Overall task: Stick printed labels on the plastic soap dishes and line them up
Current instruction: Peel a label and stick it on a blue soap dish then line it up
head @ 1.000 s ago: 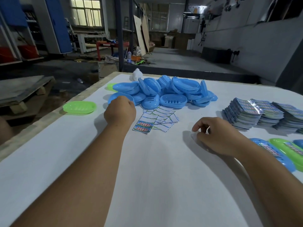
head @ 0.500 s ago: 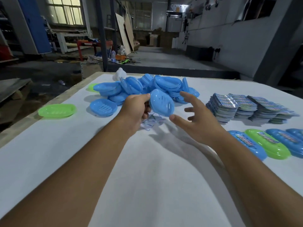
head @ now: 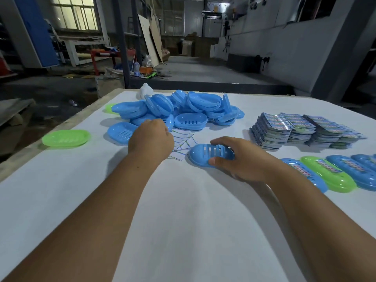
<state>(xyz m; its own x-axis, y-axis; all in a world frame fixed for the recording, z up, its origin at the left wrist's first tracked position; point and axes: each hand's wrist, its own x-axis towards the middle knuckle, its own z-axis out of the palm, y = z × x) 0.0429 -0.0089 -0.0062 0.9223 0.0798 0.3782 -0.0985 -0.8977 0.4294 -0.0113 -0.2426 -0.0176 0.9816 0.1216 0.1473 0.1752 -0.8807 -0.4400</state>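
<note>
My right hand [head: 242, 159] grips a blue slotted soap dish [head: 209, 154] by its right end, low over the white table [head: 183, 220]. My left hand [head: 151, 139] rests with curled fingers on the left edge of a fan of loose printed labels [head: 184, 139]; its fingertips are hidden. Behind them lies a pile of blue soap dishes [head: 189, 106]. A row of labelled blue and green dishes [head: 327, 176] lines the right side.
Stacks of printed labels [head: 284, 127] stand at the right, behind the row. A lone green dish [head: 65, 138] sits near the table's left edge, a single blue dish [head: 120, 132] beside the pile. A white object [head: 145, 90] stands at the far edge.
The blue dish passed from my left hand to my right, which lowered it toward the table. My left hand moved back onto the loose labels.
</note>
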